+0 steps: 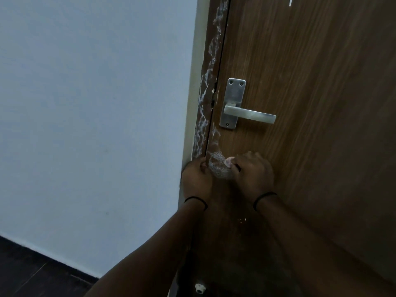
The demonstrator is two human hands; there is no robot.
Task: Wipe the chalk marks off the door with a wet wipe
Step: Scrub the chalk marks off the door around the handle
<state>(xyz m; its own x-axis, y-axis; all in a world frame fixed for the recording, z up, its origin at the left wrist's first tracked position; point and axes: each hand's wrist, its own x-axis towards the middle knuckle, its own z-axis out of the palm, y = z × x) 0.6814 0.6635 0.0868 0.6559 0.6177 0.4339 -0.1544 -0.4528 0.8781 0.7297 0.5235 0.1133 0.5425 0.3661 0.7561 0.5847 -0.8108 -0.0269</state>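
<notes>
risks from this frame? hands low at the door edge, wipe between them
1. Chalk runs high up the frame, above the hands; working low may leave it.
2. The left hand sits at the door gap; fingers could get pinched if the door moves.
3. The wipe looks chalk-laden and may smear.

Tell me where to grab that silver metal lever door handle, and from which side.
Grip the silver lever door handle on its long flat bar, near the free end pointing right, away from the chalk-marked door edge. Come from above, fingers wrapping over the top: the bar lies level and stands off the brown wooden door, probably leaving room behind.
</notes>
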